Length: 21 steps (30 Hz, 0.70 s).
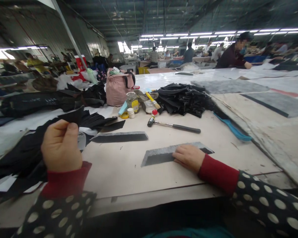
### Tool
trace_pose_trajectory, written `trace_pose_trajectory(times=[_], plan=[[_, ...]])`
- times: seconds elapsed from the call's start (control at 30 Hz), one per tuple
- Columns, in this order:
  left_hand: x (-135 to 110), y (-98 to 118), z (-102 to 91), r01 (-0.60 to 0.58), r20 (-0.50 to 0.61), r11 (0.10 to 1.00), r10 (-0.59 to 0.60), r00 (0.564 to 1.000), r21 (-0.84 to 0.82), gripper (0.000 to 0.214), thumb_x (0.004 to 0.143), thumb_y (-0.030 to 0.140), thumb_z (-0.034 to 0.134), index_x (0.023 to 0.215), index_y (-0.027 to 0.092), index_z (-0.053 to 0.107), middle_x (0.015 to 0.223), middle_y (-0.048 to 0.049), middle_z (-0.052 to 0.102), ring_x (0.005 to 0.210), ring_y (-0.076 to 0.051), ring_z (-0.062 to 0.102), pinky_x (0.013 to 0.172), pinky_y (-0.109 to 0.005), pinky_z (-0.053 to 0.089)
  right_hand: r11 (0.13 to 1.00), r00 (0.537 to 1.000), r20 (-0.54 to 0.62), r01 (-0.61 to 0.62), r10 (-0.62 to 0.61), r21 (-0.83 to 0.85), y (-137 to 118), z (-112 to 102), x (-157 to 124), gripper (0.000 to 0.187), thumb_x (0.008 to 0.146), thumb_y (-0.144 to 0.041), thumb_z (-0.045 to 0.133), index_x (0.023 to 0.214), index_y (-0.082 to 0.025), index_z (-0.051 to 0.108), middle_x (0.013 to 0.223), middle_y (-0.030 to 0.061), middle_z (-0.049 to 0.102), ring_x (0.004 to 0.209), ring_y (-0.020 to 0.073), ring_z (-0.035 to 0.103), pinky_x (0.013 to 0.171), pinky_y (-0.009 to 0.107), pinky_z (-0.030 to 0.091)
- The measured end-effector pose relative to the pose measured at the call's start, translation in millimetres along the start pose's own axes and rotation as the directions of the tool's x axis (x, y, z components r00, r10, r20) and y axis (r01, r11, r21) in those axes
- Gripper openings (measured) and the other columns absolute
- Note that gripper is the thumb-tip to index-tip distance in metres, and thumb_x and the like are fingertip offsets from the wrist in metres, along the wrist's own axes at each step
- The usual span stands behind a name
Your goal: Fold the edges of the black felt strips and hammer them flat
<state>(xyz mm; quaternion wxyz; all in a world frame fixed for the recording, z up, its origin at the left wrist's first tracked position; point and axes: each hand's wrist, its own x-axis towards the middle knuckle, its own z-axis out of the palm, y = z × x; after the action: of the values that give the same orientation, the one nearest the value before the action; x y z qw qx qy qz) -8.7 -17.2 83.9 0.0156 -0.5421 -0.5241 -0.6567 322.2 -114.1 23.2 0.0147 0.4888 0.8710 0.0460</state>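
Note:
My left hand is raised over the left of the board, thumb and fingers pinched on a black piece of material. Behind that hand lies a heap of black cut pieces, which partly blends with the held piece. My right hand rests with its fingers flat on a black strip with a grey, fuzzy-looking upper part. A similar black strip with a grey edge lies apart, farther up the board.
A small hammer lies beyond my right hand. Behind it are a glass jar, a yellow-handled brush, a pink bag and a pile of black pieces. A blue curved strip lies right; a co-worker leans over the table.

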Motion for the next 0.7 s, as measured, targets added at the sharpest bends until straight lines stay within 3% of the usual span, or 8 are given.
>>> trace_pose_trajectory(times=[0.13, 0.23, 0.33, 0.4, 0.47, 0.57, 0.63, 0.7], plan=[[-25, 22, 10.2, -0.058, 0.12, 0.993, 0.07, 0.99, -0.1, 0.019, 0.077, 0.029, 0.052, 0.09, 0.015, 0.056, 0.085, -0.0019, 0.06, 0.078, -0.014, 0.056, 0.076, -0.029, 0.045, 0.993, 0.994, -0.083, -0.058, 0.066, 0.098, -4, 1, 14, 0.025, 0.085, -0.026, 0.035, 0.084, -0.015, 0.058, 0.082, 0.0083, 0.055, 0.076, 0.0167, 0.047, 0.067, 0.03, 0.035], [-49, 44, 8.4, -0.14, 0.327, 0.984, 0.167, 0.93, -0.106, 0.011, 0.079, 0.024, 0.05, 0.086, 0.017, 0.054, 0.098, -0.0034, 0.057, 0.091, -0.016, 0.054, 0.084, -0.032, 0.043, 0.878, 0.971, -0.15, -0.093, 0.184, 0.47, -16, -10, 14, 0.022, 0.082, -0.031, 0.042, 0.082, -0.015, 0.057, 0.079, 0.0063, 0.055, 0.071, 0.0138, 0.047, 0.066, 0.028, 0.038], [-83, 60, 6.2, -0.267, 0.523, 0.947, 0.32, 0.79, -0.176, 0.01, 0.078, 0.019, 0.049, 0.087, 0.019, 0.053, 0.102, -0.0045, 0.056, 0.099, -0.018, 0.051, 0.089, -0.035, 0.041, 0.435, 0.971, -0.039, -0.07, 0.238, 0.898, -32, -24, 8, 0.038, 0.081, -0.046, 0.038, 0.09, -0.014, 0.056, 0.08, 0.0063, 0.057, 0.067, 0.012, 0.051, 0.059, 0.025, 0.042], [-109, 66, 6.3, -0.301, 0.63, 0.916, 0.401, 0.665, -0.265, 0.016, 0.079, 0.015, 0.047, 0.093, 0.02, 0.053, 0.105, -0.0059, 0.055, 0.105, -0.019, 0.048, 0.091, -0.037, 0.04, 0.106, 0.986, 0.052, -0.069, 0.157, 0.992, -40, -29, 5, 0.05, 0.079, -0.055, 0.033, 0.095, -0.012, 0.054, 0.085, 0.0086, 0.058, 0.071, 0.0135, 0.054, 0.054, 0.024, 0.044], [-136, 70, 6.2, -0.272, 0.714, 0.893, 0.45, 0.537, -0.358, 0.021, 0.079, 0.012, 0.044, 0.098, 0.02, 0.052, 0.109, -0.0073, 0.053, 0.111, -0.02, 0.043, 0.094, -0.038, 0.039, -0.06, 0.987, 0.124, -0.118, 0.105, 0.991, -43, -28, 4, 0.053, 0.076, -0.059, 0.036, 0.091, -0.011, 0.053, 0.079, 0.0076, 0.058, 0.068, 0.0139, 0.055, 0.049, 0.023, 0.044], [-165, 75, 1.6, -0.208, 0.795, 0.892, 0.452, 0.404, -0.402, 0.025, 0.08, 0.011, 0.042, 0.1, 0.02, 0.053, 0.115, -0.0071, 0.049, 0.117, -0.02, 0.037, 0.096, -0.037, 0.037, -0.037, 0.967, 0.224, -0.221, 0.126, 0.975, -40, -15, 0, 0.043, 0.074, -0.052, 0.044, 0.085, -0.012, 0.052, 0.058, 0.0, 0.052, 0.051, 0.0105, 0.05, 0.043, 0.022, 0.041], [-170, 81, -4.7, -0.18, 0.836, 0.903, 0.43, 0.341, -0.391, 0.026, 0.08, 0.013, 0.042, 0.103, 0.021, 0.052, 0.116, -0.0061, 0.049, 0.113, -0.018, 0.04, 0.094, -0.033, 0.039, 0.124, 0.962, 0.211, -0.234, 0.174, 0.964, -36, -6, -6, 0.035, 0.076, -0.046, 0.044, 0.084, -0.013, 0.053, 0.055, -0.001, 0.052, 0.049, 0.0103, 0.048, 0.045, 0.024, 0.041], [-163, 88, -10.7, -0.191, 0.86, 0.91, 0.412, 0.301, -0.368, 0.029, 0.081, 0.014, 0.042, 0.108, 0.023, 0.049, 0.113, -0.0055, 0.051, 0.107, -0.016, 0.046, 0.091, -0.029, 0.042, 0.382, 0.975, 0.08, -0.155, 0.205, 0.911, -32, -2, -15, 0.028, 0.079, -0.037, 0.042, 0.083, -0.014, 0.056, 0.064, 0.0023, 0.056, 0.059, 0.0122, 0.052, 0.056, 0.026, 0.043]])
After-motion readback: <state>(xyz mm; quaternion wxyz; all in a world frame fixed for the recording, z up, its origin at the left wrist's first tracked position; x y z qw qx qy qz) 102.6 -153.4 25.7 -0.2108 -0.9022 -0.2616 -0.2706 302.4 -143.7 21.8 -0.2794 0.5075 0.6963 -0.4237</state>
